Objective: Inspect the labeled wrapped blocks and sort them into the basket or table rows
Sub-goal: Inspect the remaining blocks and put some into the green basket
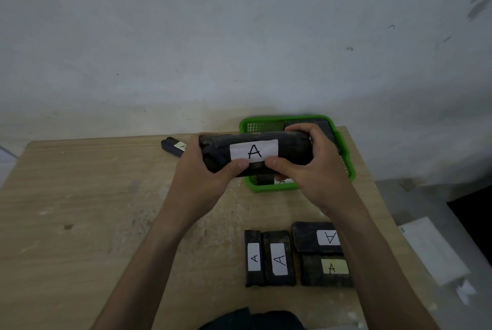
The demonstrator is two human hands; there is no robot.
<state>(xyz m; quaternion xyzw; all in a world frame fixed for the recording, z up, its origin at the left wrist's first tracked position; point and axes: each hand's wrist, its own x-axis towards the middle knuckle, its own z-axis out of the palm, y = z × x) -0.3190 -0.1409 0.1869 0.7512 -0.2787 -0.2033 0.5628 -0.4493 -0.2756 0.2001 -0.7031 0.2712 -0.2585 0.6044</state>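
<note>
A long black wrapped block [290, 148] with a white label marked "A" is held level in the air, in front of the green basket [346, 154]. My left hand [202, 172] grips its left end and my right hand [308, 170] grips its right end, both thumbs pressing near the label. The basket holds at least two dark blocks, mostly hidden behind the held one. Several black blocks labeled "A" [278, 259] lie side by side on the table near its front right. One more labeled block [173, 146] lies at the far edge, left of my hands.
The wooden table [93, 210] stands against a pale wall. White sheets [434, 247] lie on the floor to the right of the table. A dark cloth [250, 320] shows at the bottom edge.
</note>
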